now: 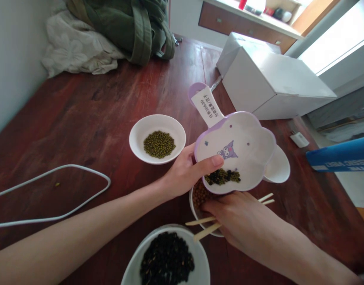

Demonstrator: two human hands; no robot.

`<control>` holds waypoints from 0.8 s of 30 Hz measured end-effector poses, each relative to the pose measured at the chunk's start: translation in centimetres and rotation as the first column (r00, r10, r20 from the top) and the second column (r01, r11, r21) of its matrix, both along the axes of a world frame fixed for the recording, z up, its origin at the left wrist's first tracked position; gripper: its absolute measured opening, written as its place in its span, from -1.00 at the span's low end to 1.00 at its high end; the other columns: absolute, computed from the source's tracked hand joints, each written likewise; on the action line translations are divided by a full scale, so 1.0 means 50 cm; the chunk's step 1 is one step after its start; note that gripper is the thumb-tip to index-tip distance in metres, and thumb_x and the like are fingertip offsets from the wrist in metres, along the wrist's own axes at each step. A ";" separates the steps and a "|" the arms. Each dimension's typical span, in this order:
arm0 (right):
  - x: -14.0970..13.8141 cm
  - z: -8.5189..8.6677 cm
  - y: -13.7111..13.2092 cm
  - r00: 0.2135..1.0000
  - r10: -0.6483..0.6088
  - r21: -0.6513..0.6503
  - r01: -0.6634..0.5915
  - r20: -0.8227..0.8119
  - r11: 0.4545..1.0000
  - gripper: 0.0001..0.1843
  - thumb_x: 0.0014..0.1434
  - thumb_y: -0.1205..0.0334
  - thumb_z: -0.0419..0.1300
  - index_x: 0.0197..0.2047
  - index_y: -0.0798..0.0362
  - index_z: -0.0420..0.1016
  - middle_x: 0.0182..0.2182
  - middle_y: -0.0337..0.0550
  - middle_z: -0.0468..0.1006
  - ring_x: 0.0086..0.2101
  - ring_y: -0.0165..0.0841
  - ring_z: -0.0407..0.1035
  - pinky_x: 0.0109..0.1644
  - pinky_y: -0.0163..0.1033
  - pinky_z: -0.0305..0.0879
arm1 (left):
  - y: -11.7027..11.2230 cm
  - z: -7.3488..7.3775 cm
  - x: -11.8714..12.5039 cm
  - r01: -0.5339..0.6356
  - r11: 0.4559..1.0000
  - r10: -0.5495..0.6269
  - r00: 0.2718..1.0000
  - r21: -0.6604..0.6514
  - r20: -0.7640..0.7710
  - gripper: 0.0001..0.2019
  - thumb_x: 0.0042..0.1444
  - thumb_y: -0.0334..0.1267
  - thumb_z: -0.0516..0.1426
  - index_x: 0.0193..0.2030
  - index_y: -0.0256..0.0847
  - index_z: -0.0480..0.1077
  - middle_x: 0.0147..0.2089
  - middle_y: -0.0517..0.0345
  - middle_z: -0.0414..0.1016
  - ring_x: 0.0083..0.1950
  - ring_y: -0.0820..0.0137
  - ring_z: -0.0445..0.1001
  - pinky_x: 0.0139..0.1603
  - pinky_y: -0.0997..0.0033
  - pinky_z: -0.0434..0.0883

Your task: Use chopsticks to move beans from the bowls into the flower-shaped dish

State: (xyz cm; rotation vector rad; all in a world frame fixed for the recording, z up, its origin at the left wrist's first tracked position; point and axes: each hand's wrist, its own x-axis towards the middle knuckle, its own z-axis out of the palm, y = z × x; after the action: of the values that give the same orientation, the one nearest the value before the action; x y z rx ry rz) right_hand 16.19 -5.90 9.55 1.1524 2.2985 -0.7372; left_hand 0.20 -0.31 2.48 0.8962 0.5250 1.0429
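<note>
While pinched by the left hand [184, 172] at its lilac rim, thumb on top: a light, brittle, slick-glazed cloud-shaped plate [244, 136], tilted above a bowl of reddish-brown beans [195, 215], dark beans [222, 177] bunched at the low edge. Right hand [244, 221] down against wooden chopsticks [202, 222], grip on them impossible to tell. Safest hold: rim only. Beyond, a dark red wooden table [81, 118], white cardboard boxes [273, 83].

Left hand [182, 172] gripping purple-rimmed plate [235, 146], right hand [241, 221] holding wooden chopsticks [200, 221]
</note>
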 end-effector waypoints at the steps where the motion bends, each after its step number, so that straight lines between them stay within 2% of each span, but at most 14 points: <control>1: 0.001 0.003 0.000 1.000 0.004 0.009 -0.003 -0.007 1.000 -0.73 0.19 0.56 0.20 -0.16 0.05 0.62 -0.23 -0.03 0.75 -0.29 -0.17 0.61 -0.30 -0.13 -0.01 | 0.001 -0.002 0.001 -0.007 1.000 0.007 1.000 0.003 -0.003 -0.37 0.16 0.23 0.44 0.12 -0.26 0.61 0.06 -0.11 0.76 0.09 -0.02 0.71 0.11 0.10 0.65; 5: 0.007 0.012 0.000 1.000 0.010 0.037 -0.009 -0.024 0.999 -0.74 0.21 0.58 0.19 -0.20 0.04 0.60 -0.31 -0.10 0.70 -0.37 -0.26 0.52 -0.32 -0.14 -0.06 | 0.001 -0.007 0.004 -0.030 0.999 0.030 0.999 0.016 -0.012 -0.35 0.16 0.25 0.44 0.16 -0.25 0.62 0.11 -0.09 0.74 0.16 -0.07 0.69 0.18 0.05 0.63; 10: 0.017 0.016 -0.001 0.997 0.000 0.090 0.007 -0.075 0.996 -0.76 0.25 0.57 0.21 -0.21 0.03 0.59 -0.34 -0.14 0.67 -0.38 -0.31 0.48 -0.29 -0.16 -0.02 | -0.003 -0.009 0.010 -0.072 0.997 0.071 0.997 0.040 0.019 -0.43 0.19 0.21 0.44 0.10 -0.24 0.66 0.08 -0.03 0.75 0.19 -0.08 0.68 0.23 0.01 0.60; 14: 0.024 0.017 -0.003 0.995 0.009 0.112 0.002 -0.101 0.994 -0.79 0.30 0.54 0.20 -0.23 0.04 0.57 -0.33 -0.15 0.66 -0.35 -0.31 0.47 -0.25 -0.18 0.02 | -0.003 -0.006 0.013 -0.052 0.997 0.050 0.998 0.052 0.037 -0.52 0.28 0.12 0.39 0.08 -0.26 0.67 0.04 -0.03 0.75 0.14 -0.05 0.71 0.19 0.02 0.61; 17: 0.029 0.018 -0.003 0.992 0.022 0.135 -0.005 -0.124 0.991 -0.81 0.31 0.51 0.21 -0.23 0.04 0.56 -0.30 -0.15 0.66 -0.32 -0.31 0.47 -0.21 -0.19 0.04 | 0.000 -0.008 0.017 -0.040 0.997 0.035 0.997 0.072 0.073 -0.59 0.34 0.01 0.35 0.10 -0.30 0.66 0.06 -0.03 0.75 0.18 0.01 0.70 0.26 0.05 0.57; 24: 0.035 0.019 0.002 0.994 0.047 0.105 -0.036 -0.103 0.994 -0.79 0.34 0.49 0.17 -0.22 0.03 0.57 -0.33 -0.18 0.64 -0.32 -0.31 0.44 -0.21 -0.18 0.05 | 0.013 -0.021 0.024 -0.018 0.985 -0.001 0.994 0.170 0.109 -0.50 0.38 0.02 0.33 0.16 -0.45 0.58 0.02 -0.06 0.73 0.09 0.15 0.66 0.22 0.14 0.56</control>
State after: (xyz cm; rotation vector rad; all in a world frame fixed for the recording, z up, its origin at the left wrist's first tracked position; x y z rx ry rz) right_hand 17.96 -5.81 10.49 1.1316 2.4665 -0.6863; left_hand 1.39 0.36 1.42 0.9818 0.3524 1.1503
